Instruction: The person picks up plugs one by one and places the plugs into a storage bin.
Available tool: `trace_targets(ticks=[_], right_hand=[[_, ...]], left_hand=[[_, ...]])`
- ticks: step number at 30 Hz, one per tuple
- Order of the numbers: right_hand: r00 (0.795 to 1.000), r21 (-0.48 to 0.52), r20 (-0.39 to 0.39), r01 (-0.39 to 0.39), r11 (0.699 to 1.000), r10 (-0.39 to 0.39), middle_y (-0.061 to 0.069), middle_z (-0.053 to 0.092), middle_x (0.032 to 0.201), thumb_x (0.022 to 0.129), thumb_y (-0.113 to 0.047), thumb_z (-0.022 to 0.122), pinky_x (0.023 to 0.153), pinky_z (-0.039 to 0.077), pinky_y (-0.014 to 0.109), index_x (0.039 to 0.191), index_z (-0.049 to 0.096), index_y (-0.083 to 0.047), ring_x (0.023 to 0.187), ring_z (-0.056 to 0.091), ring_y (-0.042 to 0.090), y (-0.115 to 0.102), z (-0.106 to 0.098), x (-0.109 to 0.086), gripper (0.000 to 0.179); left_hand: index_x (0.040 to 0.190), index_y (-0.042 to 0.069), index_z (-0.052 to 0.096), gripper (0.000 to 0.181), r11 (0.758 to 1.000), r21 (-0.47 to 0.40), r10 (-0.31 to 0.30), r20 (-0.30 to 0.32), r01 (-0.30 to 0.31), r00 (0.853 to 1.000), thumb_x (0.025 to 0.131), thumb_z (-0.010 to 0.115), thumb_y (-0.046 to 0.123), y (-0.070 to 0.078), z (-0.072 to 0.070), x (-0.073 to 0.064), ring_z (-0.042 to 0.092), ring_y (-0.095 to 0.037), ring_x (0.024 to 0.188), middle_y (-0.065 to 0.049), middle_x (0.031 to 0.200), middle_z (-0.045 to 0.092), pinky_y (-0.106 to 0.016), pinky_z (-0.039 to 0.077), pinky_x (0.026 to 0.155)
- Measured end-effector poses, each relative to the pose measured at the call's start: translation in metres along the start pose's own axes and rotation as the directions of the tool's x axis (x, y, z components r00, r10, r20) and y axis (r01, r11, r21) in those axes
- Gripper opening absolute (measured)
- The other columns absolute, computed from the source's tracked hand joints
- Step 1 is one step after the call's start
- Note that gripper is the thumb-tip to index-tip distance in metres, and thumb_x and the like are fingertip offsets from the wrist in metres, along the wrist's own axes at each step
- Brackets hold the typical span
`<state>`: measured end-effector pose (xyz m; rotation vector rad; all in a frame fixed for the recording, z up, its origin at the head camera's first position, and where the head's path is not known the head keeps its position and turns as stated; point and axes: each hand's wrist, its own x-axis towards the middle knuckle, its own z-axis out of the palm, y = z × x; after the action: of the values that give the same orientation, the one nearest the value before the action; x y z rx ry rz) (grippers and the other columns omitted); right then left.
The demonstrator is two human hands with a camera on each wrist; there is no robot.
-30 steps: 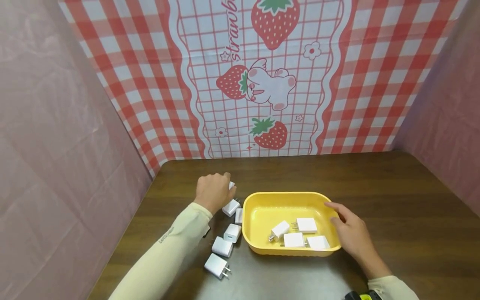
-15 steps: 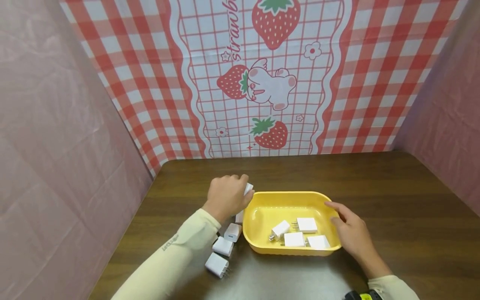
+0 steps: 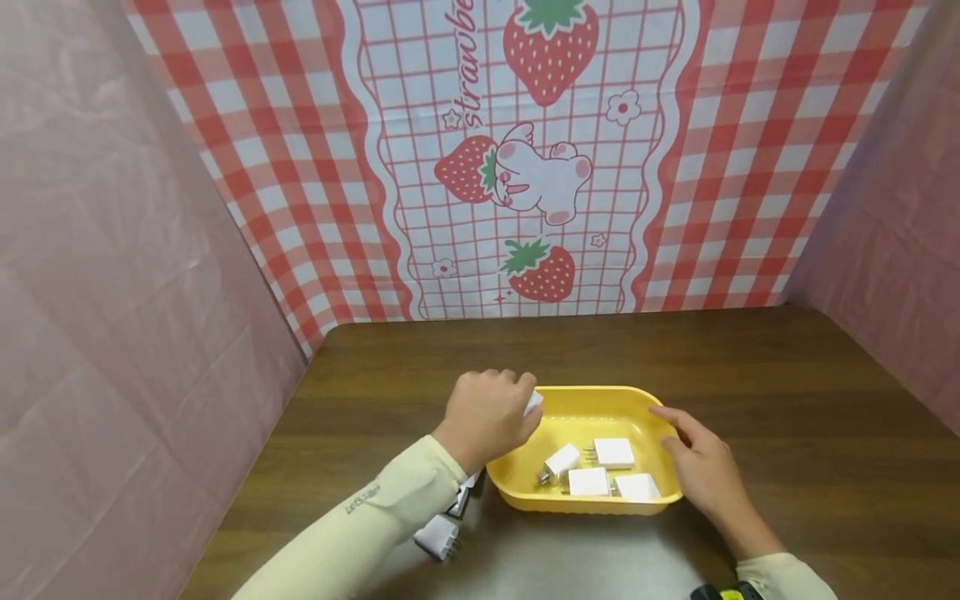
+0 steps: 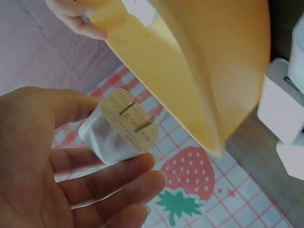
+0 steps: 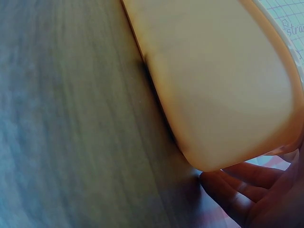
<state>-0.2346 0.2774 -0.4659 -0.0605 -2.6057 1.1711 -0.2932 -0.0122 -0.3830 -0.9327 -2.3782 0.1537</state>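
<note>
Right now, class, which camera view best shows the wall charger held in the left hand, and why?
Left wrist: the wall charger, pinched by the left hand, shows its two prongs and printed face. In the head view the hand hides most of it; the right wrist view shows none of it.

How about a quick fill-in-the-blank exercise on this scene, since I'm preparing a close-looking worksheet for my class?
1. The left hand holds a white charger whose metal prongs number ____.
2. The tray on the table is ____ in colour.
3. Apart from the held one, the white chargers lying inside the tray number ____.
4. The hand touching the tray's rim, holding no charger, is the person's ____ hand.

Missing words: two; yellow; four; right.
</note>
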Motion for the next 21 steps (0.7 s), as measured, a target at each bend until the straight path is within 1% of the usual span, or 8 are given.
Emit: trace_targets(ticks=[4, 10, 15, 19, 21], right_hand=[[1.0, -0.002, -0.003, 0.002, 1.0, -0.002, 0.022, 0.063, 0.127, 0.1, -0.01, 0.053, 0.074, 0.044, 0.028, 0.133, 0.063, -0.007, 0.101, 0.058, 0.032, 0.0, 0.0, -0.001, 0.035], [1.0, -0.008, -0.006, 0.005, 1.0, -0.005, 0.022, 0.063, 0.127, 0.099, -0.009, 0.053, 0.073, 0.045, 0.029, 0.132, 0.063, -0.007, 0.099, 0.058, 0.031, 0.001, 0.002, 0.0, 0.035], [1.0, -0.004, -0.002, -0.002, 1.0, 0.002, 0.022, 0.063, 0.127, 0.099, -0.009, 0.053, 0.072, 0.045, 0.031, 0.133, 0.063, -0.007, 0.097, 0.058, 0.031, 0.001, 0.002, 0.001, 0.035], [1.0, -0.009, -0.003, -0.002, 1.0, 0.002, 0.022, 0.062, 0.129, 0.099, -0.01, 0.053, 0.074, 0.045, 0.033, 0.133, 0.063, -0.008, 0.099, 0.058, 0.032, 0.001, 0.001, 0.001, 0.035], [1.0, -0.01, -0.002, -0.001, 1.0, 0.001, 0.022, 0.062, 0.13, 0.099, -0.009, 0.054, 0.076, 0.044, 0.035, 0.133, 0.063, -0.008, 0.101, 0.058, 0.033, 0.001, 0.001, 0.0, 0.035]], left_hand=[[0.088, 0.019, 0.069, 0.029, 0.999, 0.023, 0.026, 0.055, -0.027, 0.998, 0.094, 0.06, 0.045, 0.009, 0.002, 0.003, 0.056, -0.015, 0.052, 0.003, 0.064, 0.058, -0.03, 0.042, 0.043], [0.087, 0.019, 0.07, 0.031, 0.998, -0.01, 0.069, 0.125, -0.069, 0.99, 0.095, 0.059, 0.046, 0.021, 0.006, 0.005, 0.056, -0.016, 0.053, 0.002, 0.063, 0.058, -0.031, 0.04, 0.043], [0.087, 0.019, 0.069, 0.029, 0.997, -0.014, 0.079, 0.131, -0.078, 0.988, 0.095, 0.058, 0.045, 0.027, 0.01, 0.005, 0.059, -0.017, 0.054, 0.001, 0.067, 0.061, -0.032, 0.041, 0.043], [0.088, 0.019, 0.069, 0.028, 0.997, -0.009, 0.083, 0.128, -0.082, 0.988, 0.095, 0.058, 0.044, 0.028, 0.012, 0.004, 0.059, -0.017, 0.054, 0.001, 0.071, 0.063, -0.032, 0.04, 0.042], [0.087, 0.018, 0.069, 0.028, 0.996, -0.007, 0.084, 0.117, -0.084, 0.99, 0.095, 0.058, 0.043, 0.028, 0.012, 0.003, 0.06, -0.017, 0.054, 0.001, 0.071, 0.064, -0.032, 0.041, 0.042]])
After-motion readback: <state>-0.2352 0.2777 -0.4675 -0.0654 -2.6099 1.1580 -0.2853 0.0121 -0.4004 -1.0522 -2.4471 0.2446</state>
